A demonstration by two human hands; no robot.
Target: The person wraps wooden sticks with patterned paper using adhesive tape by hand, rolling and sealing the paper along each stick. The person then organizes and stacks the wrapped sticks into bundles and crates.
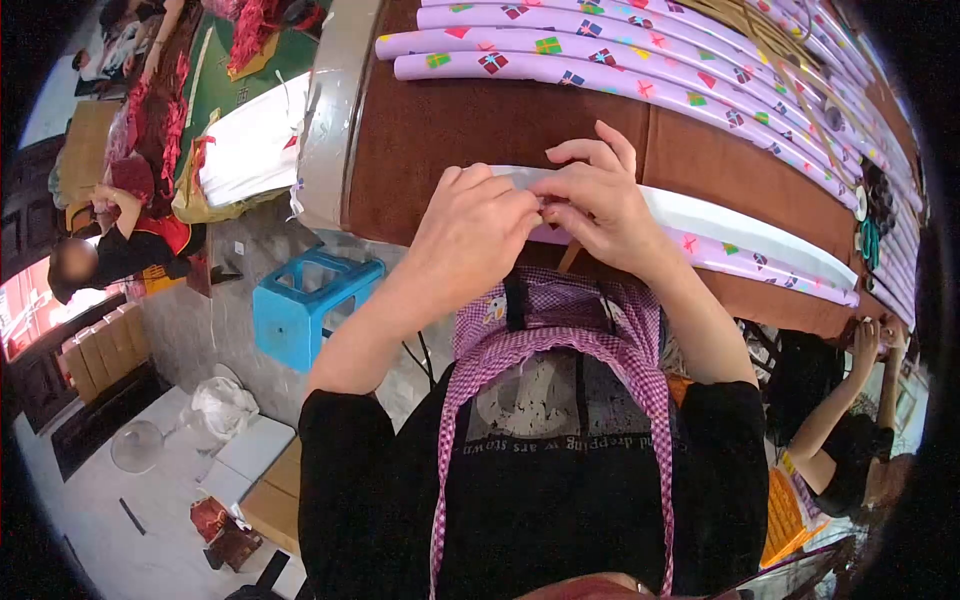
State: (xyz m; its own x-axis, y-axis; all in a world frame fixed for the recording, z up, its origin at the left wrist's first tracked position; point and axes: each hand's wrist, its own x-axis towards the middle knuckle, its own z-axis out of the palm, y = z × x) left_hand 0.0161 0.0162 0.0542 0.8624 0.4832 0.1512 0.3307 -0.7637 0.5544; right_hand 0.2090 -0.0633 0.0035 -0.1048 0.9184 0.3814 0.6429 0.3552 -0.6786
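Observation:
My left hand [475, 222] is closed, with its fingertips pinched together beside those of my right hand. My right hand [602, 200] is also in a pinch, its other fingers raised and bent. Whatever is between the fingertips is small and mostly hidden. Under and behind both hands lies a partly rolled sheet of wrapping paper [745, 240], white on one face and lilac with gift-box prints on the other. It runs right along the table's near edge. A narrow brown strip [570, 256] shows just below my right hand.
Several rolls of printed lilac paper [590, 82] lie across the far side of the brown-covered table [450, 125]. Teal-handled scissors [867, 243] lie at the right. A blue stool [310, 295] stands left. Other people [850, 440] are at right and far left.

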